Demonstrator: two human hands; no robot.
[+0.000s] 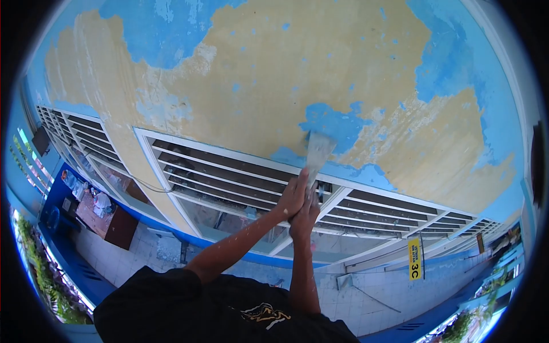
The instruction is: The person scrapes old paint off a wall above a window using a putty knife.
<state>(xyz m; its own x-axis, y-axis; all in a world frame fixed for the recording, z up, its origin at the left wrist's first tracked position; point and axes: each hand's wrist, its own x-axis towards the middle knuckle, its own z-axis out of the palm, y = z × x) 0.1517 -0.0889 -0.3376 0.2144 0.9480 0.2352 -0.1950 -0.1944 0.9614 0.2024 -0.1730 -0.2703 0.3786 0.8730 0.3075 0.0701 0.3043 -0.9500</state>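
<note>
A wide-bladed paint scraper (319, 150) presses its edge against the wall at the lower rim of a blue paint patch (337, 127). My left hand (293, 197) closes round the handle close below the blade. Just beneath it, my right hand (305, 219) is wrapped round the lower end, touching the left. Most of the handle is hidden by the fingers. Tan surface (251, 86) shows over much of the wall, with ragged blue paint around it and pale scrape streaks to the right. Pale flecks dot both forearms.
White-framed louvred windows (229, 182) run directly below the scraped wall. A yellow sign marked 3C (414, 259) hangs at the right. A long-handled tool (372, 297) lies on the tiled floor. At left stands a brown desk (108, 217) with items on top.
</note>
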